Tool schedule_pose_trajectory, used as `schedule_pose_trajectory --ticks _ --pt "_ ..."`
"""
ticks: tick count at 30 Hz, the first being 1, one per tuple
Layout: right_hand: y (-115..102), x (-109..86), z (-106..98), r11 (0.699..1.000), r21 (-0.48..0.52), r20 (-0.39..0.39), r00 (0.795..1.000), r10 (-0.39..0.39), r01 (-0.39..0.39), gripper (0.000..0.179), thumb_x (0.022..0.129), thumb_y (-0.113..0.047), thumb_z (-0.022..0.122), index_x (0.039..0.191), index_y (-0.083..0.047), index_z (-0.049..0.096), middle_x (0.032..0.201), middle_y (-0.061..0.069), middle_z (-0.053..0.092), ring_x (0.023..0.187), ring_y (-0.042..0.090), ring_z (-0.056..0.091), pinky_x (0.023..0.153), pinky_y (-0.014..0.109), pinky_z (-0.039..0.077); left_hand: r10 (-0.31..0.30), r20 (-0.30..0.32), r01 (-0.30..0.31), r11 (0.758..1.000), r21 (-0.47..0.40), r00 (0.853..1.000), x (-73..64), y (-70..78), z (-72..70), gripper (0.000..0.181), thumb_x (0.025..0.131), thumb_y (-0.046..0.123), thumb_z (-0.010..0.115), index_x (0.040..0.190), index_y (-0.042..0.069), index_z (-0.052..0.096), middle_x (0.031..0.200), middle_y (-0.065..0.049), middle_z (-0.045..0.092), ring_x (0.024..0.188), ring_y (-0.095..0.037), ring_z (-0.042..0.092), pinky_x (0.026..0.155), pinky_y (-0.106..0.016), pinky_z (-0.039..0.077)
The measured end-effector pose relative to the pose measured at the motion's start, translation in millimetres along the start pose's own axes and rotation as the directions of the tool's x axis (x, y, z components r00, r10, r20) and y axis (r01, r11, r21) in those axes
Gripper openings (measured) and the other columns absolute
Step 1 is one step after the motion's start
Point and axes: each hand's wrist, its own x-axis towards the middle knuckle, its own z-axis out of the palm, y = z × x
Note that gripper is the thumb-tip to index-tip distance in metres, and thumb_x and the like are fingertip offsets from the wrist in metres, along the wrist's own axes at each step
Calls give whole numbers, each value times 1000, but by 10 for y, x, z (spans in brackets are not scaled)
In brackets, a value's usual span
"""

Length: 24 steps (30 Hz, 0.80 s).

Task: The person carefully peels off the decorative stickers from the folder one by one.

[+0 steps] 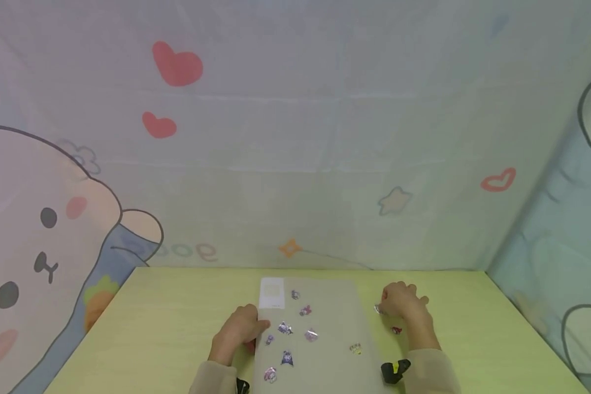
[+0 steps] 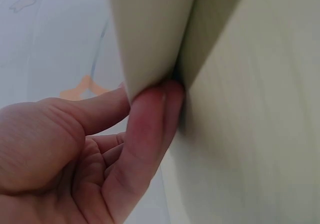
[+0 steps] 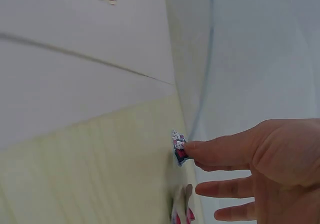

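Note:
A pale booklet-like sheet (image 1: 325, 366) lies on the table with several small shiny cartoon stickers (image 1: 287, 358) scattered over it. My left hand (image 1: 238, 331) pinches its left edge between thumb and fingers; in the left wrist view that edge (image 2: 152, 34) stands raised off the tabletop. To the right of the sheet, my right hand (image 1: 405, 301) pinches a small shiny cartoon sticker (image 3: 178, 149) between thumb and forefinger. The other fingers are held apart from it. Another sticker (image 1: 396, 330), with red on it, is on the table near the right wrist.
A white square card (image 1: 272, 293) sits at the sheet's upper left corner. The light yellow table (image 1: 482, 328) ends at a cartoon-printed cloth (image 1: 335, 137). Black wrist straps (image 1: 395, 371) show on the sleeves. A fold line crosses the sheet in the right wrist view.

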Motion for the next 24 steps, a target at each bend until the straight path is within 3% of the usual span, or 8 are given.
schedule_pose_trajectory --ticks 6,17,24 --pt "19 -14 25 999 -25 -4 999 43 -43 14 88 -9 62 76 -11 56 104 21 50 122 59 30 93 82 14 11 -2 -11 1000 -5 1000 15 -30 19 26 96 16 62 84 -7 61 58 -9 59 45 -20 61 52 -31 51" --pt "48 -16 37 999 15 -57 997 46 -45 9 87 -7 63 92 -10 56 105 22 47 112 53 33 91 81 14 4 -6 -4 1000 -4 1000 25 -26 22 26 96 16 63 83 -7 62 56 -9 59 44 -20 61 51 -31 51" --pt "-58 -37 -37 997 83 -88 996 3 4 25 90 -16 63 112 -4 60 124 33 45 122 60 27 93 81 12 8 -2 -8 1000 -6 1000 27 -39 26 26 96 16 63 82 -6 62 55 -8 59 44 -20 61 50 -30 51"
